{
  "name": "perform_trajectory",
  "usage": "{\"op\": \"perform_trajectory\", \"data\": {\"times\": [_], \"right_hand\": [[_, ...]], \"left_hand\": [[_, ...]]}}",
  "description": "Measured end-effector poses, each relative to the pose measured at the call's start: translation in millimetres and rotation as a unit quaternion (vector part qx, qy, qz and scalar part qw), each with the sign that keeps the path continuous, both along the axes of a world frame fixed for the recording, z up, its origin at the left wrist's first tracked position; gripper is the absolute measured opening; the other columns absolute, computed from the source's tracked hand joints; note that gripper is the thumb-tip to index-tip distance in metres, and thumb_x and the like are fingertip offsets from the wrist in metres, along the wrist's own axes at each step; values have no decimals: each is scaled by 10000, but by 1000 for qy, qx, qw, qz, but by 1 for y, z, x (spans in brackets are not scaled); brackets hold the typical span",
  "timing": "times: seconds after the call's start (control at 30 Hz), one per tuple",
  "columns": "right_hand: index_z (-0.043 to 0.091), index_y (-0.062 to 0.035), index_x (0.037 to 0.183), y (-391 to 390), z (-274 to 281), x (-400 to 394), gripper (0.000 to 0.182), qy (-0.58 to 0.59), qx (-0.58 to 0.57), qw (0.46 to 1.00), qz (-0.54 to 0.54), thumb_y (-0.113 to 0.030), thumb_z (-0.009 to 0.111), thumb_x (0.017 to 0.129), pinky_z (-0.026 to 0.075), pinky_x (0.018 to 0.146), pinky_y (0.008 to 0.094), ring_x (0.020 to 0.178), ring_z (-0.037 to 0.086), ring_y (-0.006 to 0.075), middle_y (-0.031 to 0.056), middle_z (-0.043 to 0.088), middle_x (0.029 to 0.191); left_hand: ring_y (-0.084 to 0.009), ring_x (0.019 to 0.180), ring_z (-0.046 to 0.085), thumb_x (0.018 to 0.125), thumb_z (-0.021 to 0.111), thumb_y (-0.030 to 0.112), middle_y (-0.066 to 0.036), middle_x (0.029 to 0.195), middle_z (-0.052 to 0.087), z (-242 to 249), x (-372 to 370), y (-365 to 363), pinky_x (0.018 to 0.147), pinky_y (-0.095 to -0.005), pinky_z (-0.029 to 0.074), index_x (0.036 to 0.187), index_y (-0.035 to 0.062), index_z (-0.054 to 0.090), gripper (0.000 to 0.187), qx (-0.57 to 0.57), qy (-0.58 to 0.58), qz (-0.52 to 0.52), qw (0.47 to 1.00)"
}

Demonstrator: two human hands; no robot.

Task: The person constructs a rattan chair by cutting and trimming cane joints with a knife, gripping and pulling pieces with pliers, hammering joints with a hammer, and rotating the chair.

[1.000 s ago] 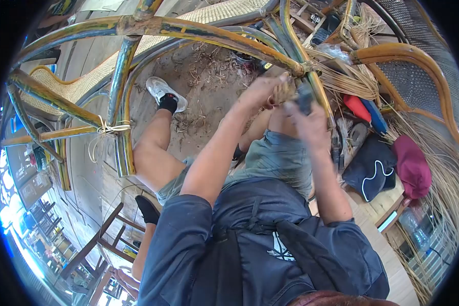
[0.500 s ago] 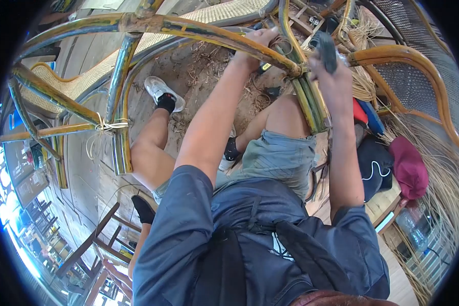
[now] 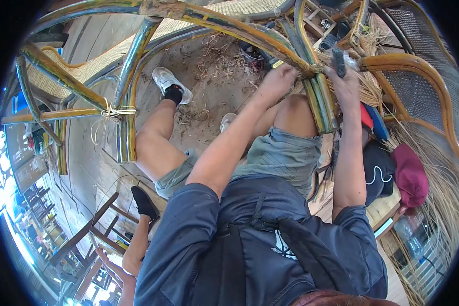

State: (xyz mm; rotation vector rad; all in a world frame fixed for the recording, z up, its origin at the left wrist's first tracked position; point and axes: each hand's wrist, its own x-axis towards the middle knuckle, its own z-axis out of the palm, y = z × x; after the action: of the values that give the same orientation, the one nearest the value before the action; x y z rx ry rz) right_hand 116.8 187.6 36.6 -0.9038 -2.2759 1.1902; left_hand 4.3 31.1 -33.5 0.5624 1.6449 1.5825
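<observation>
While L hand fingers curl onto rattan frame, R hand fingers clamp dark tool.

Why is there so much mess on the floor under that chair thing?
Dry cane scraps lie strewn over the floor under the rattan frame, and loose cane strands spill at the right. One frame joint is only tied with string.
</observation>
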Motion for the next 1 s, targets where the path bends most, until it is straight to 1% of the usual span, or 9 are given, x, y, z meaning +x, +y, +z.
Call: {"op": "perform_trajectory", "data": {"times": [0.1, 0.13, 0.23, 0.3, 0.37, 0.47, 0.63, 0.87, 1.0], "right_hand": [[641, -3, 947, 0, -16, -4, 225, -9, -196, 980, 19, -179, 712, 825, 435, 728, 253, 762, 526, 101, 8, 602, 807], [641, -10, 1013, -4, -10, -5, 266, 0, -225, 974, 10, -192, 714, 833, 442, 759, 247, 794, 528, 89, -6, 603, 842], [650, -3, 1044, -3, -26, -2, 254, 30, -125, 991, 49, -200, 663, 884, 458, 764, 263, 810, 544, 81, 1, 634, 887], [643, -11, 1023, -5, -32, -2, 227, 43, -89, 994, 37, -191, 656, 886, 457, 747, 265, 783, 545, 93, 18, 635, 854], [637, -14, 1013, -5, -22, -4, 221, 14, 12, 999, 45, -189, 661, 880, 459, 743, 270, 769, 546, 101, 28, 634, 841], [646, -27, 929, -7, -11, -7, 243, -14, 0, 1000, 13, -251, 693, 848, 451, 706, 273, 718, 528, 112, 35, 606, 768], [639, -5, 801, 10, -36, -14, 304, 37, -173, 982, -57, -302, 691, 842, 419, 604, 262, 682, 454, 63, -21, 544, 708], [611, -45, 1023, 22, 5, -35, 340, -170, 145, 970, 94, -329, 615, 836, 489, 752, 448, 855, 637, 376, 230, 646, 895], [580, -54, 1004, 10, 27, -45, 300, -303, 248, 911, 131, -306, 585, 842, 484, 799, 485, 914, 622, 395, 226, 650, 906]], "left_hand": [[-206, 806, 615, 909, 549, 205, -129, 842, 641, 0, 15, 0, 748, -317, 480, 1028, -35, 623, 278, -61, -18, 12, 998], [-87, 657, 528, 927, 543, 287, -33, 729, 588, 19, 17, -3, 590, -251, 434, 943, -35, 627, 333, -16, -58, 42, 997], [-88, 615, 518, 923, 551, 297, -13, 639, 554, 30, 15, -7, 573, -277, 436, 860, -24, 641, 339, -120, -79, -128, 981], [-263, 572, 573, 891, 576, 281, -124, 643, 603, 34, 44, -11, 587, -377, 453, 823, 13, 639, 283, -62, 194, -126, 971], [-337, 614, 576, 862, 603, 269, -163, 670, 602, 44, 57, -15, 608, -410, 460, 801, 29, 638, 250, -26, 219, -74, 973], [-322, 756, 594, 833, 635, 274, -146, 748, 615, 58, 56, -26, 703, -420, 458, 823, 55, 653, 219, -58, 377, -51, 923], [-256, 993, 543, 764, 673, 290, -88, 953, 637, 128, -7, -6, 920, -447, 340, 885, 58, 661, 262, -129, 692, 17, 710], [-227, 967, 559, 734, 698, 353, -70, 897, 648, 112, -29, 10, 888, -407, 343, 888, 82, 677, 313, -273, 723, -121, 623], [-222, 944, 566, 728, 701, 350, -71, 881, 650, 107, -30, 15, 859, -391, 349, 876, 89, 677, 301, -274, 717, -116, 631]]}}
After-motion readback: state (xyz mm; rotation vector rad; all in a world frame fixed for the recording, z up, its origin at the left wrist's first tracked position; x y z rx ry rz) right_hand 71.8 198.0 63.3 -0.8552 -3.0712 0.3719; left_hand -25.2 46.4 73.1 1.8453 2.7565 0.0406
